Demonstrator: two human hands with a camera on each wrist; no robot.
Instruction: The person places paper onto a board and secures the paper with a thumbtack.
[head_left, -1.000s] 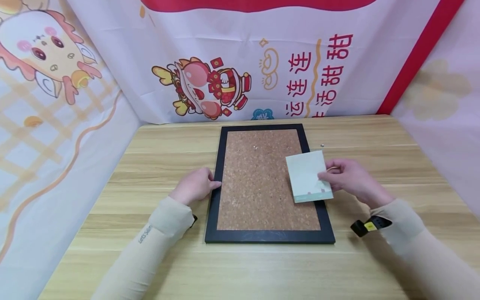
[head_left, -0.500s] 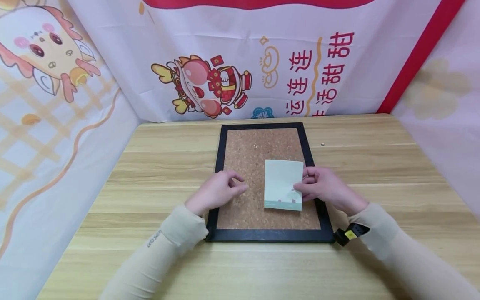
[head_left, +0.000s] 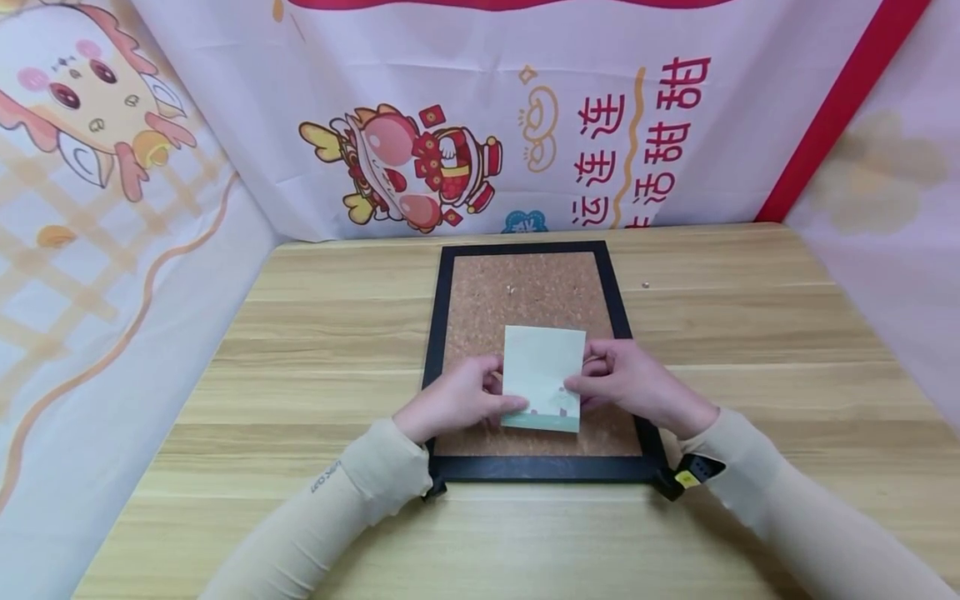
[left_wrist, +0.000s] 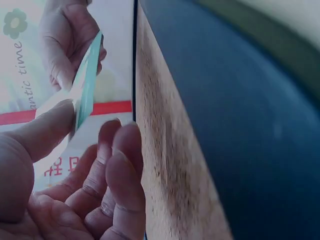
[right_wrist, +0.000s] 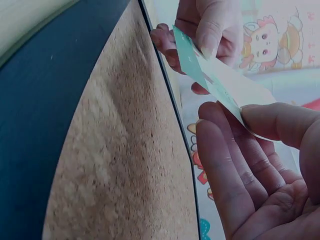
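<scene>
A pale green sheet of note paper [head_left: 542, 367] with a darker green strip and small pink prints along its lower edge is held up over the cork board [head_left: 525, 469]. My right hand [head_left: 637, 383] pinches its right edge, thumb on the front and fingers behind. At the lower left corner, my left hand [head_left: 453, 398] has its thumb on the front and fingers behind. In the right wrist view the paper [right_wrist: 220, 82] stands tilted between both hands, clear of the cork. The black-framed board lies flat on the wooden table.
Several small clear pins [head_left: 511, 290] are on the upper cork. Another small shiny piece [head_left: 645, 285] lies on the table [head_left: 735, 308] right of the frame. A printed cloth [head_left: 555, 117] hangs behind the table and along both sides.
My right hand has carried the note paper leftward from the board's right edge to over its lower middle. My left hand has left the frame's left edge and taken the paper's left side.
</scene>
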